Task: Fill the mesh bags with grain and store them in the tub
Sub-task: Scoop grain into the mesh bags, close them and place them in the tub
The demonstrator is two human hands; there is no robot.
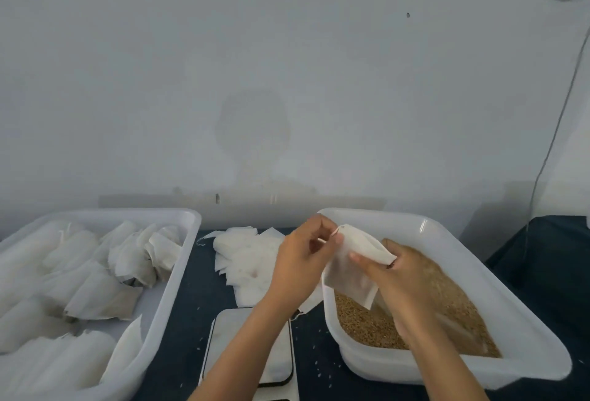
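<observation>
Holding: mesh bag (351, 269) over grain tub (447, 241); left hand (300, 260) grip pinches top, right hand (392, 279) grips side.
Near: scale (223, 346) on tabletop (178, 336), under left arm.
Mid: empty bags (242, 260) btwn tubs.
Left: storage tub (178, 273) w/ filled bags (95, 273).
Far: wall (255, 81).

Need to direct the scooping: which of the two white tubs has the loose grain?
The right tub, under both hands; brown grain covers its floor. The left tub holds filled mesh bags instead.

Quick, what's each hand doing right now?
Left hand: pinches the mesh bag at its top corner.
Right hand: grips the same bag.
</observation>
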